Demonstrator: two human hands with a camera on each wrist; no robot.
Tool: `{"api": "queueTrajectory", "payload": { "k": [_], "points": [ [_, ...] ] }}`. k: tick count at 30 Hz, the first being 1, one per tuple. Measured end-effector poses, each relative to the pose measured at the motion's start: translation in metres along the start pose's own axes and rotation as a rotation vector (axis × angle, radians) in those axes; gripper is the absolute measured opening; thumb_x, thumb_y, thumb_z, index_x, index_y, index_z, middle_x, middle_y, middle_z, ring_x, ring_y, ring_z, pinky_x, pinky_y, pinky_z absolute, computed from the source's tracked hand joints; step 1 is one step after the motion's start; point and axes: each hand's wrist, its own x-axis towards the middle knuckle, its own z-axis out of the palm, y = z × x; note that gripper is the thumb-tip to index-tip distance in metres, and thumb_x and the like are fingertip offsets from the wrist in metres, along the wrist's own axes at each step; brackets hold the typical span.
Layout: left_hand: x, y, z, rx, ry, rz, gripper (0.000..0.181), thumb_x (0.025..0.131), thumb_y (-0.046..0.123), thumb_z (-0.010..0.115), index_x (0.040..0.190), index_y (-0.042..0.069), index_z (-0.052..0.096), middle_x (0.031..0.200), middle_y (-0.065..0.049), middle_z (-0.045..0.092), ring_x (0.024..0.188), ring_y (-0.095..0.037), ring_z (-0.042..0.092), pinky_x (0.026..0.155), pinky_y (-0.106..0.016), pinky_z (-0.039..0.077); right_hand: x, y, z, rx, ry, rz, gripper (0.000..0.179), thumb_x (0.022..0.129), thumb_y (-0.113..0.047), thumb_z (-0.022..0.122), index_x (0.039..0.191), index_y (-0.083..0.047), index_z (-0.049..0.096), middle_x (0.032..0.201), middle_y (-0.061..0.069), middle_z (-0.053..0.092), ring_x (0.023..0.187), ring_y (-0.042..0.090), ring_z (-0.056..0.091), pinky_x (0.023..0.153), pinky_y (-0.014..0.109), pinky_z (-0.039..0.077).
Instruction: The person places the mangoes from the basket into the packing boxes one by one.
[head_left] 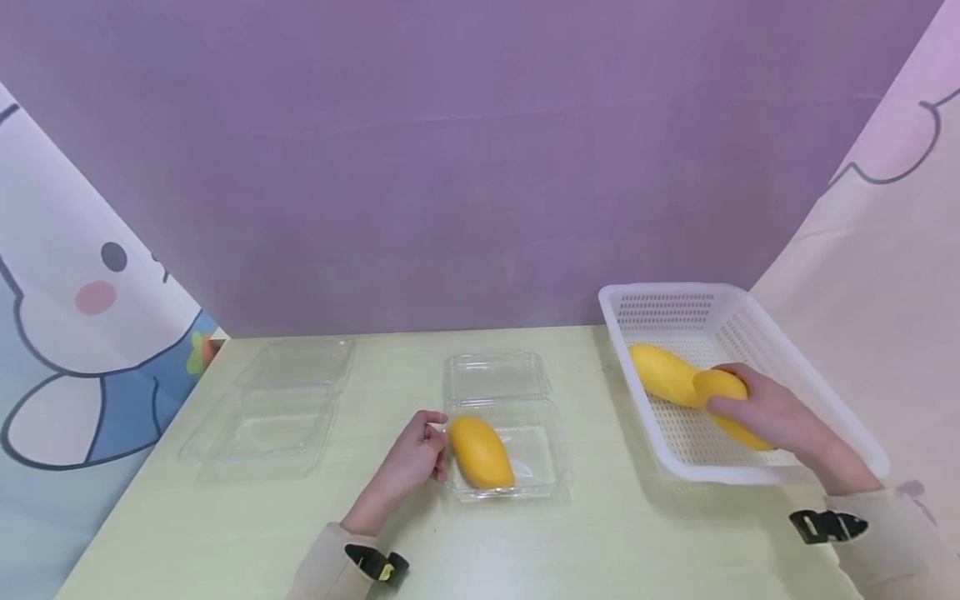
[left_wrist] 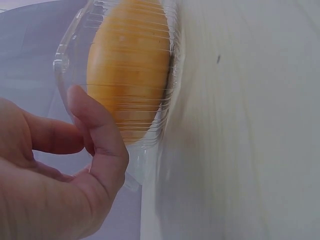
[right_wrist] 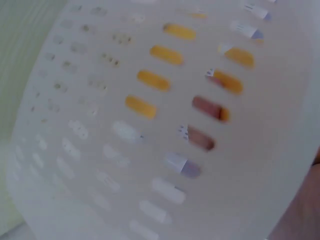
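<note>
Honestly, the right hand [head_left: 776, 408] is the one to be watched. A mango [head_left: 722, 383] is gripped by it, fingers on one side and thumb across, low inside the white basket [head_left: 813, 371]. Whether the yellow below the thumb belongs to that same fruit can't really be told. Another mango [head_left: 662, 372] is lying right up against it, so if the lift were rushed, that one could be nudged and rolled. The grip is mostly hidden from the right wrist camera by the slotted wall, but the skin looks smooth, so a slip could be caused by a loose hold. The basket rim could be bumped too if the fruit weren't raised enough.

Meanwhile, the rim of the clear container [head_left: 536, 442] seems to be lightly pinched by the curled fingers of the left hand [head_left: 411, 454]. A single mango [head_left: 480, 454] is sitting in its left half, with bare room on the right. Thin plastic like that would probably be tipped or dragged along the bench [head_left: 592, 533] if pulled on. The second container [head_left: 270, 425], well off to the left, isn't being touched at all.
</note>
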Motion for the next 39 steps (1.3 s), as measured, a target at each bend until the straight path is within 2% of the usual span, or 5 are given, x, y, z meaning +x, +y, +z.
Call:
{"api": "queueTrajectory", "payload": {
  "k": [6,22,31,39],
  "points": [
    [-0.001,-0.001,0.001,-0.009,0.016,-0.003,0.035,0.102,0.005,0.044,0.136,-0.004,0.043,0.086,-0.015,0.053,0.060,-0.020,0.053,0.060,-0.034,0.053,-0.001,-0.009,0.003,0.040,0.025,-0.005,0.064,0.100,-0.037,0.059,0.146,0.003,0.039,0.118,0.020,0.059,0.089,0.026,0.055,0.072,0.036,0.042],
    [0.002,-0.002,0.000,0.011,0.006,-0.009,0.035,0.103,0.004,0.042,0.137,-0.003,0.043,0.088,-0.015,0.053,0.063,-0.021,0.054,0.062,-0.034,0.052,-0.011,-0.038,0.012,0.137,0.068,-0.051,0.058,0.100,-0.028,0.060,0.146,0.001,0.041,0.121,0.021,0.058,0.086,0.026,0.056,0.070,0.036,0.046],
    [0.003,-0.003,0.001,0.009,0.011,-0.010,0.035,0.103,0.004,0.042,0.137,-0.003,0.044,0.088,-0.014,0.053,0.063,-0.021,0.054,0.061,-0.034,0.052,-0.015,-0.049,0.015,0.142,0.090,-0.059,0.059,0.098,-0.028,0.062,0.147,-0.002,0.042,0.115,0.018,0.059,0.081,0.024,0.055,0.068,0.036,0.045],
    [0.004,-0.003,0.001,0.007,0.018,-0.008,0.036,0.103,0.004,0.042,0.137,-0.004,0.044,0.088,-0.015,0.053,0.062,-0.021,0.054,0.061,-0.033,0.052,-0.018,-0.057,0.014,0.151,0.100,-0.079,0.059,0.099,-0.027,0.062,0.149,-0.005,0.040,0.116,0.016,0.058,0.082,0.023,0.054,0.067,0.033,0.045]
  ]
}}
